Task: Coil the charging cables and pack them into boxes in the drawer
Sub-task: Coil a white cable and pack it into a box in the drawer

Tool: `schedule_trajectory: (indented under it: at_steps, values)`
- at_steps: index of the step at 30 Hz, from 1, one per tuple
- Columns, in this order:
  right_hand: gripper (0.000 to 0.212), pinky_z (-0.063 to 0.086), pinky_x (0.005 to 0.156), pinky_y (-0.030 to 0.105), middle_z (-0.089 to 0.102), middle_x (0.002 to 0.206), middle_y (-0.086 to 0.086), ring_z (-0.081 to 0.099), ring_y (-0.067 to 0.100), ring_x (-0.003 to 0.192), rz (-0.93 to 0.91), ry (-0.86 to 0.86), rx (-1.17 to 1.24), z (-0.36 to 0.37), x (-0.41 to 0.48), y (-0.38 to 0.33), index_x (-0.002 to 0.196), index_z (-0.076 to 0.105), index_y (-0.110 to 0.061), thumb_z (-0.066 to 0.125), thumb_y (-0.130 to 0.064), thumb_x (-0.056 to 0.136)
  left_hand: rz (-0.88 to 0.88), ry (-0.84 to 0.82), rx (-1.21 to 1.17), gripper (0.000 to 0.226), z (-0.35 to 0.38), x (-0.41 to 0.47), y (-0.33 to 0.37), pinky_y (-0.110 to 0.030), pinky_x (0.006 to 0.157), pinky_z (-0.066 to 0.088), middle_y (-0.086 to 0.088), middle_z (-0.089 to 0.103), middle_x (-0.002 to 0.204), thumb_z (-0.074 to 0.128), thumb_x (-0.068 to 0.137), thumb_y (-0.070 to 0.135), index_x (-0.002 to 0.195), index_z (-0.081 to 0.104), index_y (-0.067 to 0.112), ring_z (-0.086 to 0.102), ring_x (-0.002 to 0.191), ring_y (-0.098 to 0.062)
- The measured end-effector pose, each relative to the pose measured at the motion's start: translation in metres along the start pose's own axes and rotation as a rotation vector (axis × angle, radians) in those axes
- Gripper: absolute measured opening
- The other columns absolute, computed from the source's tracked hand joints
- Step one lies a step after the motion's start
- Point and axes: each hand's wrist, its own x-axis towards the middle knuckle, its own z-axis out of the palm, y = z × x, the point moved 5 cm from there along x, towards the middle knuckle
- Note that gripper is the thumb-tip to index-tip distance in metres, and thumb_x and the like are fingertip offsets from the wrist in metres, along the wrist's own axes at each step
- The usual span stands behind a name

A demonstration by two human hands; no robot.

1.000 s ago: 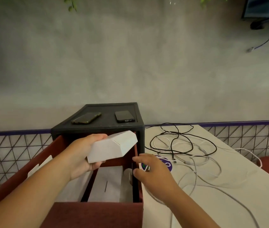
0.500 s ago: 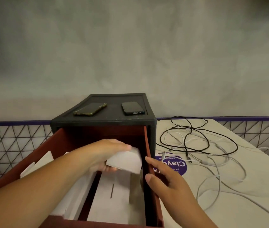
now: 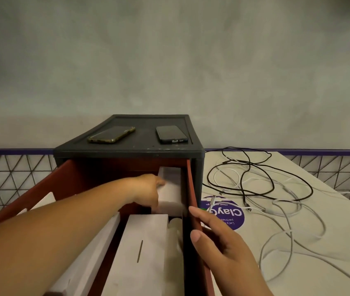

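A red drawer (image 3: 191, 189) stands pulled out of a dark cabinet (image 3: 131, 149). My left hand (image 3: 148, 189) reaches deep into the drawer and grips a small white box (image 3: 171, 189) at the back right corner. My right hand (image 3: 219, 242) rests with loosely bent fingers on the drawer's right wall. More white boxes lie in the drawer: a long one (image 3: 142, 253) in front and another (image 3: 88, 259) to its left. Black cables (image 3: 255, 184) and white cables (image 3: 287, 212) lie tangled on the table to the right.
Two phones (image 3: 112, 134) (image 3: 171, 134) lie on top of the cabinet. A purple round sticker (image 3: 227, 214) is on the pale table (image 3: 298, 263) beside the drawer. A wire mesh fence (image 3: 9, 180) and a grey wall stand behind.
My left hand has carried the small white box down and back into the drawer's far right corner. The right hand stays at the drawer's right wall. The view has tilted down.
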Motion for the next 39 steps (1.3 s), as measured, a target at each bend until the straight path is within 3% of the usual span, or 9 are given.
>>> schedule_trajectory:
  at_steps: [5, 13, 17, 23, 27, 29, 32, 35, 39]
  values:
    - [0.043, 0.042, 0.066, 0.001, 0.059, 0.097, -0.039, 0.055, -0.016, 0.097, -0.034, 0.006, -0.015, 0.000, 0.001, -0.001, 0.096, 0.050, -0.067, 0.056, -0.040, 0.063, 0.029, 0.096, 0.160, 0.071, 0.011, 0.015, -0.005, -0.029, 0.103, 0.038, -0.002, 0.034, 0.150, 0.065, 0.085, 0.013, 0.146, 0.029, 0.023, 0.038, 0.134, -0.023]
    - [0.045, 0.041, 0.067, 0.000, 0.051, 0.103, -0.045, 0.050, -0.019, 0.100, -0.030, -0.003, -0.049, -0.001, 0.001, -0.001, 0.098, 0.043, -0.071, 0.054, -0.044, 0.064, 0.050, 0.309, 0.514, 0.039, 0.001, 0.026, 0.011, -0.035, 0.085, 0.053, -0.008, 0.060, 0.116, 0.059, 0.086, 0.006, 0.123, 0.057, 0.019, 0.060, 0.102, -0.024]
    - [0.042, 0.044, 0.069, 0.005, 0.060, 0.101, -0.035, 0.053, -0.014, 0.099, -0.020, -0.003, -0.057, -0.001, 0.000, 0.004, 0.097, 0.046, -0.071, 0.056, -0.045, 0.065, 0.052, 0.318, 0.431, 0.035, 0.003, 0.026, 0.002, -0.032, 0.082, 0.054, -0.007, 0.062, 0.112, 0.057, 0.088, 0.006, 0.120, 0.059, 0.019, 0.061, 0.097, -0.022]
    - [0.036, 0.047, 0.068, 0.005, 0.056, 0.101, -0.039, 0.049, -0.022, 0.098, 0.011, 0.001, -0.031, -0.001, -0.003, 0.007, 0.100, 0.048, -0.067, 0.062, -0.038, 0.084, 0.106, 0.186, 0.235, 0.061, -0.008, -0.012, 0.008, -0.027, 0.096, 0.042, -0.002, 0.043, 0.143, 0.065, 0.086, 0.026, 0.141, 0.038, 0.023, 0.047, 0.125, -0.019]
    - [0.060, 0.045, 0.068, 0.002, 0.053, 0.120, -0.031, 0.048, -0.022, 0.102, 0.025, -0.036, -0.010, 0.001, -0.012, 0.003, 0.130, 0.042, -0.048, 0.057, -0.061, 0.073, 0.173, 0.248, 0.025, 0.052, -0.023, -0.072, 0.017, -0.026, 0.095, 0.043, 0.007, 0.052, 0.134, 0.063, 0.087, 0.033, 0.135, 0.046, 0.027, 0.053, 0.116, -0.011]
    - [0.064, 0.048, 0.072, 0.005, 0.055, 0.123, -0.025, 0.052, -0.018, 0.102, 0.046, -0.046, 0.058, 0.001, -0.020, 0.002, 0.132, 0.045, -0.041, 0.058, -0.060, 0.072, 0.183, 0.230, -0.062, 0.043, -0.022, -0.109, 0.011, -0.021, 0.090, 0.046, 0.012, 0.057, 0.124, 0.061, 0.087, 0.033, 0.128, 0.051, 0.029, 0.056, 0.107, -0.005]
    - [0.065, 0.051, 0.093, 0.026, 0.060, 0.121, -0.021, 0.059, -0.006, 0.103, 0.058, -0.035, 0.112, 0.000, -0.034, 0.008, 0.125, 0.052, -0.042, 0.059, -0.060, 0.063, 0.214, 0.205, -0.137, 0.031, -0.020, -0.161, -0.002, -0.016, 0.083, 0.048, 0.019, 0.063, 0.106, 0.062, 0.078, 0.045, 0.109, 0.057, 0.042, 0.059, 0.095, 0.002]
    - [0.079, 0.049, 0.096, 0.040, 0.059, 0.124, -0.015, 0.060, 0.006, 0.108, 0.029, -0.008, 0.092, 0.000, -0.052, 0.010, 0.123, 0.054, -0.042, 0.059, -0.079, 0.054, 0.204, 0.187, -0.164, 0.050, -0.013, -0.202, -0.017, -0.016, 0.077, 0.051, 0.027, 0.065, 0.097, 0.057, 0.054, 0.075, 0.095, 0.061, 0.047, 0.059, 0.094, 0.007]
    - [0.068, 0.053, 0.084, 0.028, 0.063, 0.111, -0.015, 0.062, 0.007, 0.101, -0.005, 0.019, 0.039, 0.004, -0.075, 0.008, 0.112, 0.057, -0.045, 0.057, -0.082, 0.054, 0.166, 0.199, -0.069, 0.026, 0.000, -0.233, -0.032, -0.013, 0.074, 0.050, 0.029, 0.065, 0.092, 0.071, 0.069, 0.047, 0.093, 0.064, 0.043, 0.059, 0.088, 0.010]
